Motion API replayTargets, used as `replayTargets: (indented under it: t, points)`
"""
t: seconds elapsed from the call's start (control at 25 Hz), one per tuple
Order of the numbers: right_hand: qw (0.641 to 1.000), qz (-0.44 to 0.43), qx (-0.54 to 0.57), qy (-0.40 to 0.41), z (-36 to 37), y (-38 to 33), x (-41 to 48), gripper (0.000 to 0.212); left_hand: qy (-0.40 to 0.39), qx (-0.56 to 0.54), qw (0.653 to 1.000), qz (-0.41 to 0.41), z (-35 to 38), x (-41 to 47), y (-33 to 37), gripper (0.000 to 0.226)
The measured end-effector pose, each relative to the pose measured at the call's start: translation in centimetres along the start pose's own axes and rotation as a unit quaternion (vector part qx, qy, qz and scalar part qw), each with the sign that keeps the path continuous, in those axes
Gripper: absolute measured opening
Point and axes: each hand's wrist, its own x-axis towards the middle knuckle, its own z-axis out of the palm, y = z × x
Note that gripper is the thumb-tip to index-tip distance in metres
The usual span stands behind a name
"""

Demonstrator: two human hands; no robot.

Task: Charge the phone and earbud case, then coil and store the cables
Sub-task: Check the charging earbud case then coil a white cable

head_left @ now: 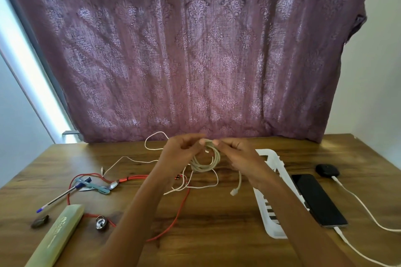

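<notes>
While my left hand and right hand pinch the coil above the table, phone and case sit plugged in.

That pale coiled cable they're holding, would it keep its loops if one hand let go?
Probably not: the pale cable hangs in loose, untied loops from the left hand and right hand, its plug end dangling. It seems light and floppy, pinched only at the top.

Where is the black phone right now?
In the head view, the phone lies flat on the right side of the table, next to the white tray, with the black earbud case just behind it.
</notes>
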Motion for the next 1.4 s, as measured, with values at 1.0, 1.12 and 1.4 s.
replayTargets:
  t: [1.0, 1.12, 1.4]
  points:
    - [0.995, 0.048, 0.077, 0.027, 0.8, 0.9, -0.1, 0.017, 0.152, -0.089, 0.984, -0.003, 2.3, -0.4, -0.2, 0.009]
    - [0.995, 0.031, 0.076, 0.056, 0.9, 1.1, 0.0, 0.018, 0.155, -0.05, 0.987, 0.007, 2.5, -0.2, -0.5, 0.015]
    - [0.933, 0.072, 0.353, 0.019, 0.5, 2.3, 1.4, 0.019, 0.068, -0.047, 0.996, 0.034, 2.0, -0.3, -0.8, 0.029]
